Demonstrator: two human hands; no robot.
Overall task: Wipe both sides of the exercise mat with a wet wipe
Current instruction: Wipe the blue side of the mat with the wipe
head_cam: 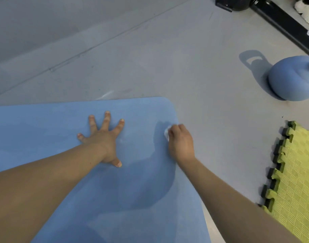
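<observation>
The blue exercise mat (45, 137) lies flat on the grey floor (211, 85), filling the lower left of the view, its rounded far corner toward the middle. The left hand (104, 142) rests on it with fingers spread and straight, palm pressed down, grasping nothing; it looks to be serving as an anchor. If that pressure eases while the other hand scrubs, the light foam could slide or ripple across the smooth floor, and the stroke would skate rather than clean. To its right, the right hand (181, 142) is curled round a small bunched wet wipe (167, 131), of which only a white scrap shows beyond the fingers, pressed to the mat close to its right edge. Working so near the edge, the wipe may run off onto the floor and pick up grit, then carry it back to the mat. A wipe balled this tightly covers little at a pass, so strips could easily be missed, and the underside is not yet dealt with, as far as can be judged. Further right stand a blue kettlebell (290, 79) and a yellow-green foam tile (294, 181), both well apart from the mat; flipping the mat carelessly might swing it against them.
</observation>
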